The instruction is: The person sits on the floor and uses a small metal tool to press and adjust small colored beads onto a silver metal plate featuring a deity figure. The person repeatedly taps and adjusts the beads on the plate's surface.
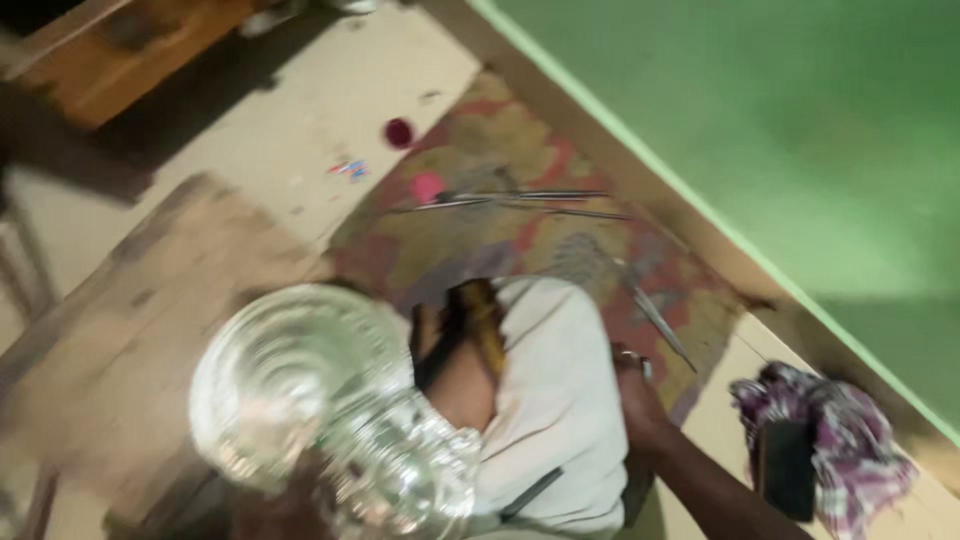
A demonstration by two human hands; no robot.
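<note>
The view is blurred. A shiny embossed silver vessel (310, 400) with a round ribbed top fills the lower left. My left hand (285, 505) grips it from below and is mostly hidden by it. My right hand (640, 400) rests with curled fingers on the edge of a white cloth (560, 400) draped over my knee. A small shiny bit shows at its fingers; whether it holds anything is unclear. A thin metal rod (660, 325) lies just beyond that hand on a patterned mat (480, 240).
Several long metal rods (520, 200), a pink blob (428, 185) and a dark red cap (400, 132) lie on the mat. A checked cloth (850, 450) with a dark flat object (785, 465) sits right. A worn wooden plank (140, 300) lies left, a green wall (800, 130) behind.
</note>
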